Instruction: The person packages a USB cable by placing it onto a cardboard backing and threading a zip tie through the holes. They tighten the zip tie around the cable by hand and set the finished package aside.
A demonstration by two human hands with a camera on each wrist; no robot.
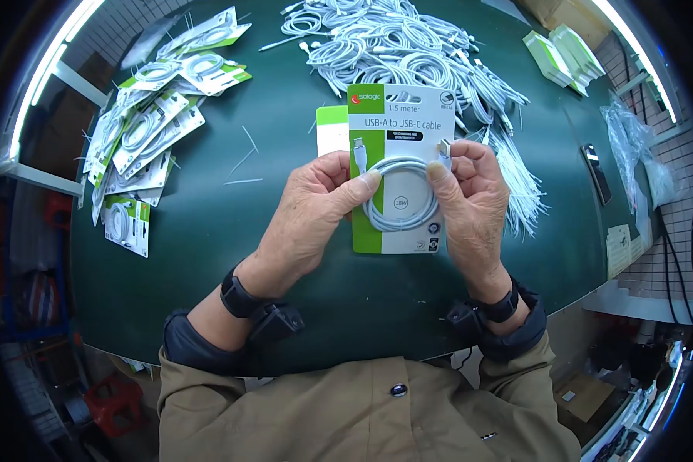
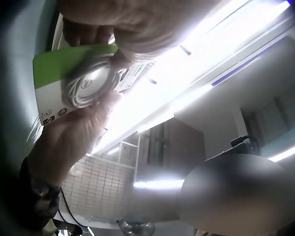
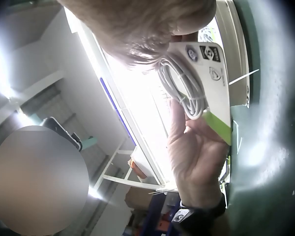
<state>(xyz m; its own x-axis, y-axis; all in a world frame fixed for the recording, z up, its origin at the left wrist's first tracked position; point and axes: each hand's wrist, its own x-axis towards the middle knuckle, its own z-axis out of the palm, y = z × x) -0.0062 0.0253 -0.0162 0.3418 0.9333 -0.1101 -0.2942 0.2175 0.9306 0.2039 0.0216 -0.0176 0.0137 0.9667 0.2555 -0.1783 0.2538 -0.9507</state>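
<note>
Upright above the table, a green and white packaging card (image 1: 404, 239) printed "USB-A to USB-C cable" faces the person. A coiled white cable (image 1: 396, 225) lies against its front, with the USB-C plug at the left and the USB-A plug (image 1: 443, 148) at the upper right. My left hand (image 1: 316, 204) pinches the card's left side, thumb over the coil and fingers behind. On the opposite side my right hand (image 1: 473, 208) grips the coil and card edge, its thumb just below the USB-A plug. Both wrist views show the coil (image 2: 78, 93) between the two thumbs.
Behind the card spreads a large heap of white cables (image 1: 393, 46). Carded cables (image 1: 142, 131) are piled at the left. Blank-looking card stacks (image 1: 550, 61) stand at the back right, near a phone (image 1: 595, 173) and clear plastic bags (image 1: 631, 154). Another green-topped card (image 1: 331, 135) shows behind the held one.
</note>
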